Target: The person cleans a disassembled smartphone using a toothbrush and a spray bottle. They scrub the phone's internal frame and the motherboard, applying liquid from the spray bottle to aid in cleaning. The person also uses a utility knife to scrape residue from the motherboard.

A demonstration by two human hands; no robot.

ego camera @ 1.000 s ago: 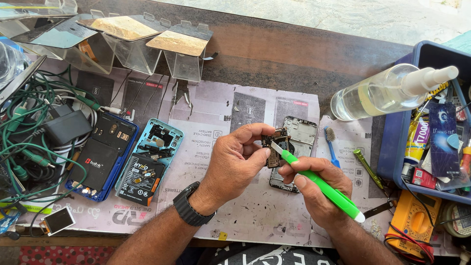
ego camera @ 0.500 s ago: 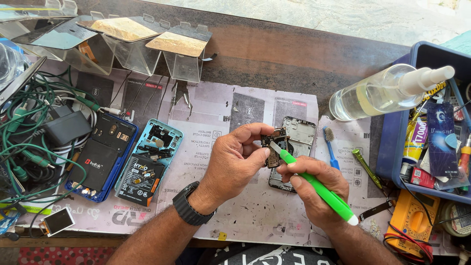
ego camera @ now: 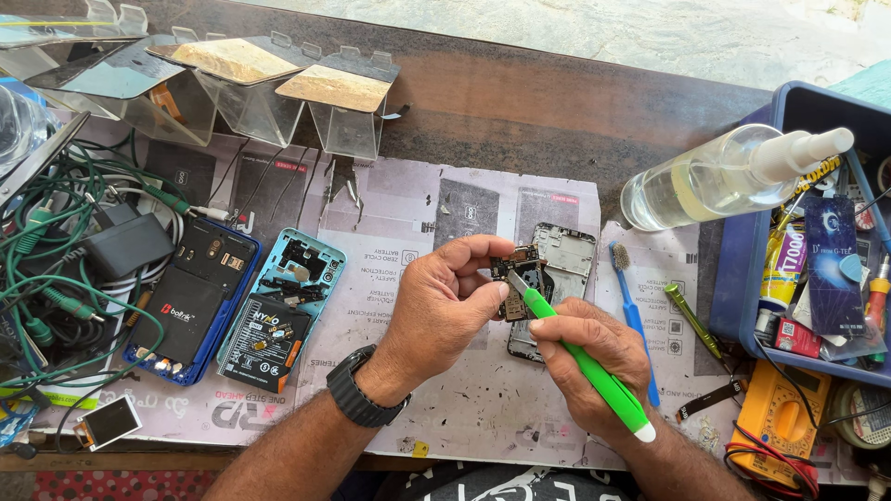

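My left hand [ego camera: 444,311] pinches a small phone circuit board [ego camera: 520,278] between thumb and fingers, held just above the paper. A black watch sits on that wrist. My right hand [ego camera: 594,357] grips a green-handled tool [ego camera: 594,371] like a pen, its metal tip touching the board. Right behind the board lies an open silver phone frame [ego camera: 561,269] on the printed paper sheets [ego camera: 390,278].
Left lie two opened phones, dark blue [ego camera: 190,301] and light blue [ego camera: 283,311], beside green cables and a black adapter [ego camera: 121,246]. Clear plastic stands [ego camera: 339,107] line the back. Right: a spray bottle [ego camera: 724,176], blue bin [ego camera: 742,278], blue toothbrush [ego camera: 636,315], yellow multimeter [ego camera: 780,427].
Both hands stay in place over the phone frame. The green tool's tip has shifted very slightly on the board.
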